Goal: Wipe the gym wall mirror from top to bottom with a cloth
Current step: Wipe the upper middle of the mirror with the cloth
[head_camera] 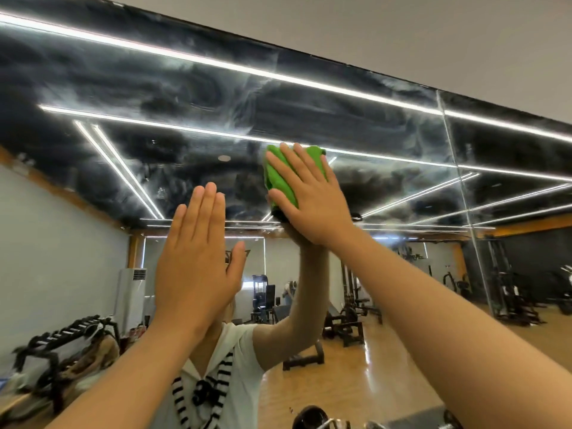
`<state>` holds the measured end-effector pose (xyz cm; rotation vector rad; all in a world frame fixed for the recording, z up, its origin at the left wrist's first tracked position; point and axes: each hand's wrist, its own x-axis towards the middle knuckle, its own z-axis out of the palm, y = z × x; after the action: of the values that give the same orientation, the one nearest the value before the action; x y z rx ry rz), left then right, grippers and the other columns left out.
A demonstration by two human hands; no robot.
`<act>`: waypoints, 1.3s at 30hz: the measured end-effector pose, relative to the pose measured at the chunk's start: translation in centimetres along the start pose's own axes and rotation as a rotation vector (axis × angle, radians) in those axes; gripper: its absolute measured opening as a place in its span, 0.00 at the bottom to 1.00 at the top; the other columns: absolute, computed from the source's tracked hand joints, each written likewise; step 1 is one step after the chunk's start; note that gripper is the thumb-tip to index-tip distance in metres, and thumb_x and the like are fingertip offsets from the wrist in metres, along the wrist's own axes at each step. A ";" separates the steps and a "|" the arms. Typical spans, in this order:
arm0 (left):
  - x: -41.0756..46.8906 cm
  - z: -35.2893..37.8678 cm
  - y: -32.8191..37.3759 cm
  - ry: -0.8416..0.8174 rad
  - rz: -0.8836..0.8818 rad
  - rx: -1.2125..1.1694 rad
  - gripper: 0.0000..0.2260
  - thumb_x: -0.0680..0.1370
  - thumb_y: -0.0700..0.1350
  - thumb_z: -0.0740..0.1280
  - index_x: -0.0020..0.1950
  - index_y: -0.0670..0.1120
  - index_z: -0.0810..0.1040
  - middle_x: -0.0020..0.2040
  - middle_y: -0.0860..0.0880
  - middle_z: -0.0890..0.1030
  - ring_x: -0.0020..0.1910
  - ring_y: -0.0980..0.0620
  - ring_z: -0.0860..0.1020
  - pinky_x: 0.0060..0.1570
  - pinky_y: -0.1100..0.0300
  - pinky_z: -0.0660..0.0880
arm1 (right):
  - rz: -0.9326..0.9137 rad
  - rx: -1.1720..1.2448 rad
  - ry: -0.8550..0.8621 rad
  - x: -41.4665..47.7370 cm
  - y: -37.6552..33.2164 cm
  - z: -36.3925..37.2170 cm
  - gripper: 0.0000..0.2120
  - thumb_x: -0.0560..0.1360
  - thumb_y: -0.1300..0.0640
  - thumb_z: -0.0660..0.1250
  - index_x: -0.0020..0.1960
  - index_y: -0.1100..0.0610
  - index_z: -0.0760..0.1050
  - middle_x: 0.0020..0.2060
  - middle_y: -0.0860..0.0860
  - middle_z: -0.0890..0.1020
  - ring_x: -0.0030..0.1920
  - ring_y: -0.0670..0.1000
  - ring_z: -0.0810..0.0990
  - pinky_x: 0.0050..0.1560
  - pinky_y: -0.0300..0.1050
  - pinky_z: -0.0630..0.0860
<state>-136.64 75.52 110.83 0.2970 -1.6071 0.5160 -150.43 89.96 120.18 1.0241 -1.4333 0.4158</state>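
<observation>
You get a bright, even indoor view with no hard shadows. White LED strips (216, 61) reflect in the mirror (93, 72) as harsh glare lines, and hazy smears catch their light. The glossy floor (371, 366) shows sheen. Wide-angle distortion bends the mirror's top edge. The rack (55, 345) at lower left is blurred.

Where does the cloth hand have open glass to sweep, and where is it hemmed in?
Open: the mirror above the green cloth up to its top edge, and the stretch from the right hand across to the vertical seam. Crowded: down-left of the cloth, where the left hand is raised close by.
</observation>
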 end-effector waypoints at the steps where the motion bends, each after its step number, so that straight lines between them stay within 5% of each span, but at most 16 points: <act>1: 0.0 0.0 0.0 -0.001 0.000 -0.009 0.33 0.82 0.58 0.48 0.81 0.38 0.53 0.82 0.42 0.53 0.81 0.46 0.50 0.79 0.51 0.45 | -0.019 -0.014 -0.017 -0.6 1.5 -0.3 0.30 0.80 0.38 0.43 0.80 0.46 0.52 0.80 0.48 0.54 0.80 0.49 0.47 0.78 0.54 0.39; 6: -0.1 -0.1 0.0 -0.008 -0.007 -0.037 0.33 0.81 0.57 0.48 0.82 0.40 0.51 0.82 0.43 0.51 0.81 0.48 0.48 0.79 0.51 0.45 | 0.299 0.051 0.074 -3.9 7.0 -0.8 0.32 0.78 0.37 0.42 0.80 0.45 0.53 0.80 0.48 0.55 0.79 0.49 0.48 0.78 0.54 0.40; 12: -0.1 -0.1 0.0 -0.010 -0.015 -0.057 0.33 0.81 0.57 0.50 0.82 0.41 0.51 0.82 0.44 0.51 0.81 0.48 0.47 0.80 0.48 0.48 | 0.884 0.115 0.218 -1.1 2.2 0.4 0.27 0.84 0.46 0.48 0.81 0.49 0.49 0.80 0.50 0.51 0.80 0.52 0.45 0.77 0.60 0.40; 17: -0.1 -0.1 -0.2 -0.006 0.008 -0.047 0.33 0.81 0.56 0.51 0.82 0.41 0.51 0.82 0.43 0.51 0.81 0.48 0.47 0.79 0.52 0.43 | 0.487 0.036 0.193 0.4 -3.2 1.4 0.28 0.82 0.44 0.46 0.81 0.49 0.49 0.80 0.50 0.52 0.80 0.53 0.47 0.76 0.57 0.38; 24: 0.2 -0.6 -0.5 -0.023 0.024 -0.067 0.33 0.81 0.58 0.50 0.82 0.40 0.51 0.82 0.43 0.51 0.81 0.49 0.46 0.79 0.55 0.40 | 0.095 0.054 0.051 -0.4 1.3 -0.4 0.33 0.78 0.36 0.44 0.80 0.46 0.53 0.80 0.47 0.55 0.80 0.50 0.49 0.77 0.51 0.40; 28: 0.0 -1.5 -2.1 -0.083 0.115 -0.156 0.32 0.81 0.58 0.49 0.82 0.44 0.47 0.82 0.48 0.46 0.80 0.54 0.41 0.76 0.63 0.34 | 0.116 0.031 0.049 -0.6 1.1 -0.3 0.31 0.79 0.37 0.44 0.80 0.45 0.54 0.80 0.47 0.55 0.80 0.49 0.49 0.77 0.51 0.40; 34: -1.2 -4.3 -10.2 -0.106 0.306 -0.054 0.30 0.82 0.54 0.56 0.81 0.41 0.55 0.82 0.45 0.54 0.81 0.51 0.50 0.78 0.55 0.48 | 0.576 0.103 0.111 2.0 -6.6 0.8 0.29 0.83 0.41 0.47 0.81 0.48 0.46 0.81 0.49 0.46 0.80 0.52 0.41 0.77 0.59 0.36; 39: -0.2 -8.2 -18.5 -0.068 0.198 -0.027 0.31 0.82 0.56 0.53 0.82 0.44 0.54 0.82 0.49 0.51 0.80 0.59 0.43 0.78 0.62 0.41 | 0.386 0.127 0.137 5.6 -18.8 2.2 0.31 0.83 0.39 0.47 0.81 0.51 0.45 0.81 0.52 0.46 0.80 0.55 0.40 0.76 0.62 0.36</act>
<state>-120.58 63.58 113.78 0.1365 -1.7182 0.6406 -136.23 76.21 118.93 0.7986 -1.4951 0.8508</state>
